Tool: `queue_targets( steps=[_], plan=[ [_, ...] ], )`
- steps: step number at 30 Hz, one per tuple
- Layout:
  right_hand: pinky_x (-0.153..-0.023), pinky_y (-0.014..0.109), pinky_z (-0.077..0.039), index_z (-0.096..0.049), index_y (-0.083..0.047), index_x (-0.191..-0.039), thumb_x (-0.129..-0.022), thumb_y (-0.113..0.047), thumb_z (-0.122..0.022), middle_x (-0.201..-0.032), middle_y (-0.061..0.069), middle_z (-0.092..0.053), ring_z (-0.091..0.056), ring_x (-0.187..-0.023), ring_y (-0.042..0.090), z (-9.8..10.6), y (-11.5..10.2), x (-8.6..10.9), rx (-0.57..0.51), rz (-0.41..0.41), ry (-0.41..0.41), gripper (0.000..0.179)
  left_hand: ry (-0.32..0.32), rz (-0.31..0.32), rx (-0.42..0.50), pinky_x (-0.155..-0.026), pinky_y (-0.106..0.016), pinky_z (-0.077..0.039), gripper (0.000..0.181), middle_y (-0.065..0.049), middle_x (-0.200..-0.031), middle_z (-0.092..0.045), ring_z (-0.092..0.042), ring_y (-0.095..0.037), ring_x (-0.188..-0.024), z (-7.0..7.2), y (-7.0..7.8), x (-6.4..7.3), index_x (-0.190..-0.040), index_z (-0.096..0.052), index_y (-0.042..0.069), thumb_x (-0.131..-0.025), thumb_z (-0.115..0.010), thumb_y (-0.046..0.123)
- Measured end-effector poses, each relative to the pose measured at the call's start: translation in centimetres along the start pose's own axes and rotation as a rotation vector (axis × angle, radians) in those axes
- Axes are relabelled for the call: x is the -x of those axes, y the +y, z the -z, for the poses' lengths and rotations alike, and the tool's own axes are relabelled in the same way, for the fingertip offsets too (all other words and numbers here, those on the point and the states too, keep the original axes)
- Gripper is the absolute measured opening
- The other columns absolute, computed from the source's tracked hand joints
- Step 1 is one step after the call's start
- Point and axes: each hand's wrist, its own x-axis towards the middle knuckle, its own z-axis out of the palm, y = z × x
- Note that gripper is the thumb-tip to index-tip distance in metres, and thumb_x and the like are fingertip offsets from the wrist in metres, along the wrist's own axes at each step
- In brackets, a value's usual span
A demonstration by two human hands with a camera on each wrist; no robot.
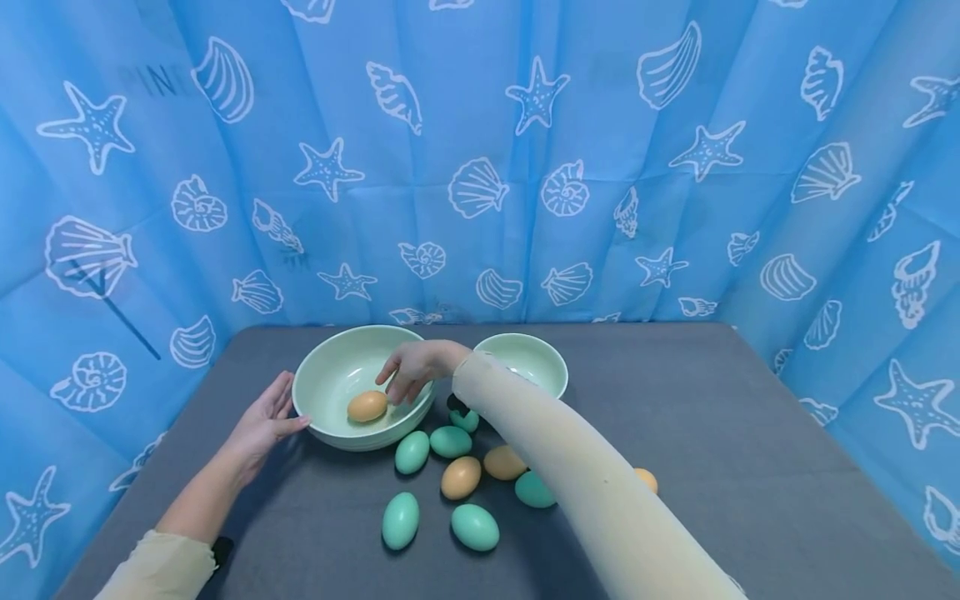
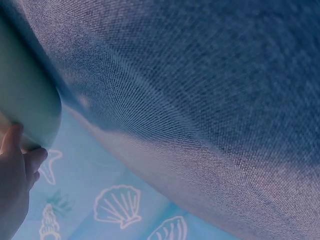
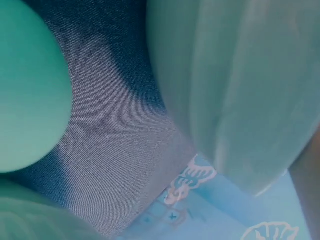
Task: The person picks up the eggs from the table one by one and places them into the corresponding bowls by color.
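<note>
A large pale green bowl [image 1: 326, 367] stands on the table's left half, with one orange-tan egg [image 1: 367, 406] lying in it. My left hand [image 1: 258, 421] touches the bowl's left outer side, thumb at the front and fingers spread along the wall. Also in the left wrist view, the fingertips [image 2: 36, 159] press on the bowl wall [image 2: 30, 95]. Inside the bowl's right part hangs my right hand [image 1: 420, 367], fingers loosely bent down, just right of the egg and holding nothing. The right wrist view shows the ribbed outside of the bowl [image 3: 230, 90] and a green egg [image 3: 30, 95].
A smaller pale green bowl [image 1: 536, 354] stands to the right, partly behind my right sleeve [image 1: 585, 467]. Several green eggs [image 1: 401, 521] and orange-tan eggs [image 1: 461, 478] lie scattered in front of the bowls on the grey table [image 1: 750, 467]. A blue curtain [image 1: 480, 250] hangs behind.
</note>
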Motion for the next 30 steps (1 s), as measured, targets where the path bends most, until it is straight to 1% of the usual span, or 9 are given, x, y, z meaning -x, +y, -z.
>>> queue_targets(
  steps=[4,10,14,17,21,25,27,30],
  plan=[
    [-0.100,0.043,-0.054,-0.051,0.004,-0.143,-0.097,0.004,-0.060,-0.144,0.024,-0.054,-0.065,-0.116,0.034,0.0,0.1,-0.1,-0.022,0.002,0.009,0.047,0.001,0.006,0.004,-0.122,-0.059,-0.008,0.092,-0.012,-0.166,0.017,0.009,-0.035,-0.153,0.0,0.2,0.0,-0.157,0.019,0.010,-0.100,-0.053,-0.001],
    [-0.101,0.043,-0.053,-0.052,0.006,-0.141,-0.098,0.004,-0.058,-0.141,0.024,-0.057,-0.064,-0.118,0.034,-0.1,0.2,0.1,-0.035,0.016,0.032,0.044,0.002,0.019,0.012,-0.122,-0.058,-0.009,0.091,-0.012,-0.166,0.018,0.010,-0.034,-0.153,-0.1,0.3,0.0,-0.157,0.020,0.010,-0.101,-0.052,-0.002],
    [-0.100,0.043,-0.053,-0.051,0.008,-0.141,-0.098,0.005,-0.056,-0.138,0.023,-0.058,-0.065,-0.117,0.032,0.1,0.1,1.0,-0.066,0.054,0.051,0.043,0.005,0.024,0.013,-0.122,-0.059,-0.009,0.091,-0.011,-0.166,0.017,0.009,-0.034,-0.153,-0.1,0.3,0.0,-0.157,0.019,0.011,-0.101,-0.052,-0.001],
    [-0.099,0.042,-0.054,-0.051,0.009,-0.141,-0.099,0.005,-0.056,-0.137,0.023,-0.059,-0.065,-0.117,0.031,0.6,0.0,2.1,-0.075,0.082,0.066,0.043,0.009,0.019,0.007,-0.122,-0.060,-0.008,0.091,-0.011,-0.166,0.017,0.009,-0.034,-0.153,-0.2,0.3,0.0,-0.157,0.019,0.011,-0.101,-0.052,-0.001],
    [-0.097,0.037,-0.056,-0.051,0.007,-0.142,-0.098,0.002,-0.059,-0.140,0.022,-0.058,-0.064,-0.120,0.030,1.4,-0.1,4.0,-0.043,0.105,0.086,0.045,0.020,0.004,-0.013,-0.121,-0.062,-0.009,0.092,-0.011,-0.166,0.016,0.009,-0.035,-0.153,-0.3,0.2,0.2,-0.157,0.019,0.011,-0.100,-0.053,-0.001],
    [-0.092,0.032,-0.058,-0.054,0.003,-0.141,-0.097,0.000,-0.063,-0.138,0.019,-0.061,-0.064,-0.121,0.027,2.3,0.1,6.1,-0.010,0.120,0.138,0.046,0.016,-0.007,-0.015,-0.121,-0.060,-0.009,0.092,-0.012,-0.166,0.017,0.009,-0.035,-0.153,-0.2,0.2,0.2,-0.157,0.019,0.010,-0.100,-0.052,-0.002],
    [-0.092,0.033,-0.058,-0.057,0.001,-0.140,-0.096,-0.002,-0.065,-0.137,0.017,-0.063,-0.064,-0.120,0.026,2.8,0.2,7.3,0.011,0.124,0.169,0.045,0.014,-0.011,-0.014,-0.121,-0.059,-0.010,0.092,-0.012,-0.166,0.017,0.009,-0.035,-0.153,-0.2,0.2,0.1,-0.157,0.019,0.010,-0.100,-0.053,-0.002],
    [-0.095,0.037,-0.057,-0.058,-0.002,-0.140,-0.096,-0.004,-0.066,-0.136,0.015,-0.064,-0.064,-0.120,0.025,3.3,0.5,8.9,0.041,0.127,0.203,0.045,0.018,-0.014,-0.019,-0.121,-0.060,-0.010,0.093,-0.012,-0.166,0.017,0.010,-0.036,-0.153,-0.2,0.1,0.1,-0.157,0.019,0.010,-0.100,-0.053,-0.003]
  ],
)
